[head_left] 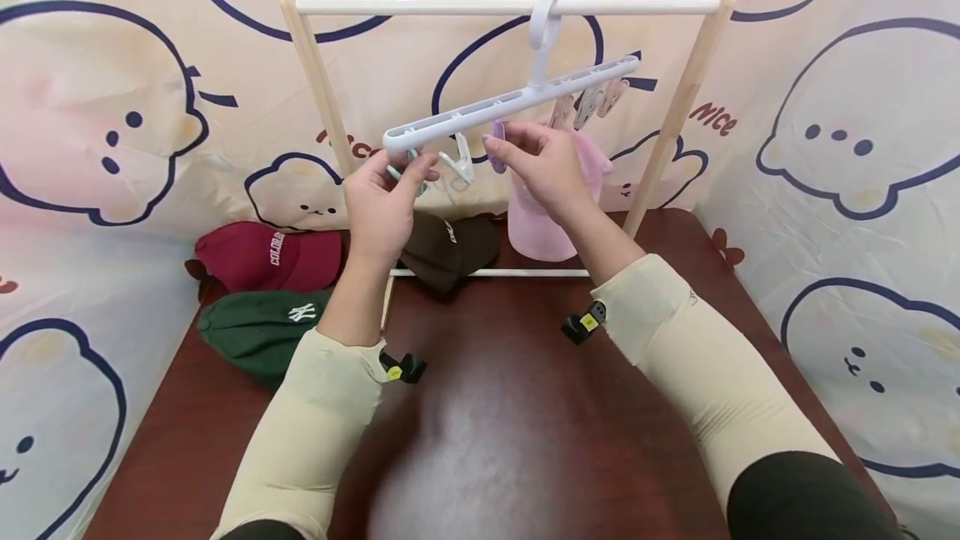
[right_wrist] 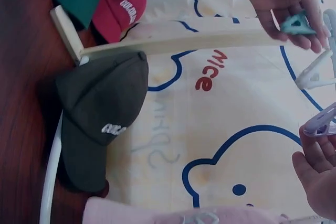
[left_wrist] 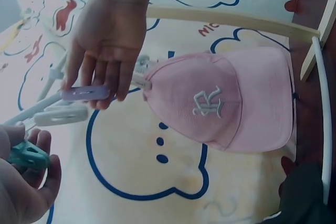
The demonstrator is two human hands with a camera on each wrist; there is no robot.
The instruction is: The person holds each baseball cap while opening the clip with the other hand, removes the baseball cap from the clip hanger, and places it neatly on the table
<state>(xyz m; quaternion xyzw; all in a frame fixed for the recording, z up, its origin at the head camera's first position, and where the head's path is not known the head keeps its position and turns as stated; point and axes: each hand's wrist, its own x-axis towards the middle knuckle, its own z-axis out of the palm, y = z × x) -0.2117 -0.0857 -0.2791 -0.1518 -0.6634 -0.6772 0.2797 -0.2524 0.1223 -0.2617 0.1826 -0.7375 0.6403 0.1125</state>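
Note:
A white clip hanger [head_left: 510, 100] hangs tilted from the rack's top rod, its left end lower. At that low end my left hand [head_left: 382, 211] pinches a green clip [left_wrist: 29, 156] between thumb and fingers. My right hand [head_left: 547, 169] holds a purple clip [head_left: 497, 148] near the middle of the bar. Between the two hands dangles a white clip [head_left: 459, 160]. Pale clips [head_left: 588, 105] line the raised right side. Below them a pink cap [left_wrist: 210, 100] with a white letter hangs crown up, brim down, partly behind my right forearm in the head view.
The rack has wooden posts [head_left: 678, 115], a white top rod [head_left: 420, 7] and a low white rod [head_left: 525, 272]. On the dark red table [head_left: 495, 440] lie a brown cap [head_left: 450, 248], a maroon cap [head_left: 262, 257] and a dark green cap [head_left: 255, 332] at the left. Printed cloth walls stand close behind.

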